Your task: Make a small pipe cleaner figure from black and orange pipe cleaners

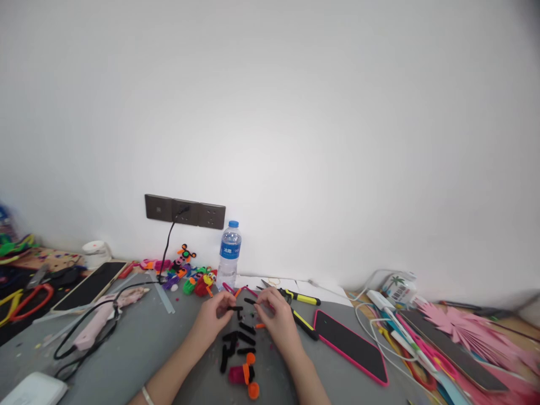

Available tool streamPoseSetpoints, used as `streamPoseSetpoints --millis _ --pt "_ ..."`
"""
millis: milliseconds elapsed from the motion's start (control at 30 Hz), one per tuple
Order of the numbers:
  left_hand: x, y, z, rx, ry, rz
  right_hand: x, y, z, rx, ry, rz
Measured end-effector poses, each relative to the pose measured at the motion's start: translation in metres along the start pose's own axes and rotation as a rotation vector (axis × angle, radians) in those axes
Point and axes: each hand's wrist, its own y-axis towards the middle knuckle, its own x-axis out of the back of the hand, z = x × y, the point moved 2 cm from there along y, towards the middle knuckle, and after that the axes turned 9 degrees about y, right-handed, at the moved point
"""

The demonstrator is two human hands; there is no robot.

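Centrally, both hands meet low over the grey table top (160, 337). The left hand (215, 316) has its fingers curled in, pinching one end of a short black fuzzy pipe-cleaner piece (235, 308); the right hand (276, 316) is likewise curled, its fingertips nipping a second short black stick (250, 301) just beside the first. Whether the two pieces touch cannot be told. Loose black pipe-cleaner offcuts (238, 339) lie on the table directly below the hands, with small orange and pink fuzzy bits (246, 376) nearer the person. Yellow-handled pliers (300, 297) rest just beyond the right hand. A pink-cased phone (350, 345) lies face up to the right. A clear plastic water bottle with blue label (229, 254) stands upright by the wall, beside a cluster of bright pipe-cleaner figures (192, 275). A pale pink glue gun (101, 316) with black cord lies at left.
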Motion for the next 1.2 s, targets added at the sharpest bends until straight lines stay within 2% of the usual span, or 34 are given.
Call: streamPoseSetpoints --millis 267,433,633,833,1033,1200 --pt "0.003 -0.001 -0.001 0.029 0.126 0.032 -0.012 0.000 -0.006 -0.039 0.046 0.021" --pt "0.002 -0.002 0.006 -0.003 0.151 0.040 -0.009 -0.002 -0.017 -0.060 0.075 0.020" --pt "0.012 -0.002 0.008 -0.078 0.229 -0.096 -0.003 -0.003 -0.023 -0.074 0.096 -0.027" --pt "0.019 -0.001 0.007 -0.070 0.269 -0.209 0.003 -0.003 -0.023 -0.069 0.116 -0.116" --pt "0.019 -0.003 0.009 -0.087 0.404 -0.210 0.008 -0.003 -0.024 -0.055 0.090 -0.196" --pt "0.024 -0.003 0.007 -0.010 0.560 -0.125 0.008 -0.002 -0.026 -0.040 0.087 -0.223"
